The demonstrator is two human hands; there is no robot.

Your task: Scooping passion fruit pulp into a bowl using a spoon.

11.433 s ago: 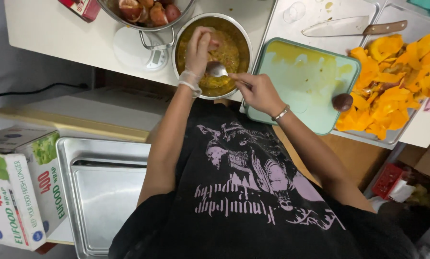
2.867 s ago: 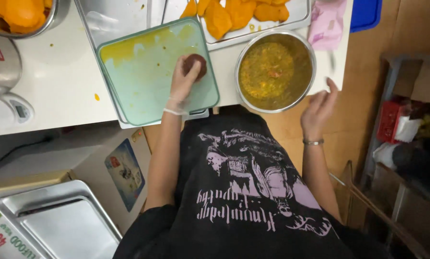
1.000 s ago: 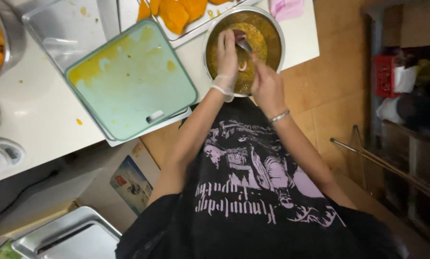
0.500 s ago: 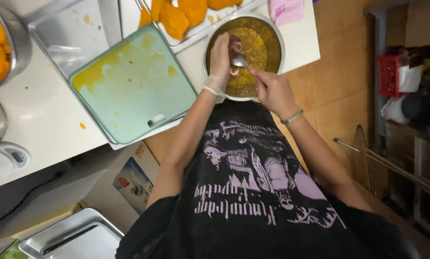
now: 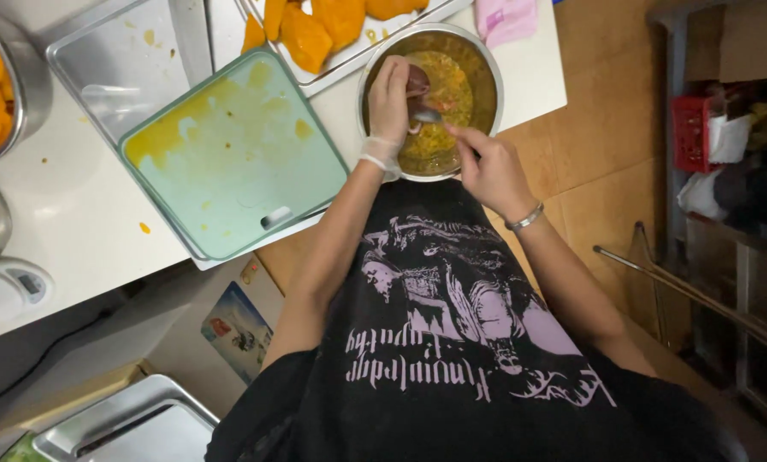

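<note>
**Scooping a small dark fruit over the pulp bowl**

The left hand [image 5: 389,96], wearing a thin clear glove, is curling its fingers around a small dark purple fruit half [image 5: 417,81] and holding it just above the steel bowl [image 5: 488,79]. The right hand [image 5: 488,167] is bare, is wearing a bracelet at the wrist, and is pinching the handle of a metal spoon [image 5: 429,115] between closed fingers, with the spoon's tip pointing in toward the fruit. Inside the bowl, yellow-orange seedy pulp [image 5: 443,94] is lying wet and loose.

The fruit half is looking light and small, with a thin rind that is probably stiff enough to cup but slick with juice, so gripping it around the outer curve, as the gloved fingers are doing, seems the safest hold. The spoon is rigid and is best taken far back on its handle.

Just left of the bowl, a pale green cutting board [image 5: 229,162] is lying smeared with yellow juice, overlapping a steel tray [image 5: 114,60]. Beyond the bowl, orange fruit pieces [image 5: 315,26] are sitting in a white tray [image 5: 358,51], and a pink cloth [image 5: 507,17] is lying near the counter's edge.
</note>
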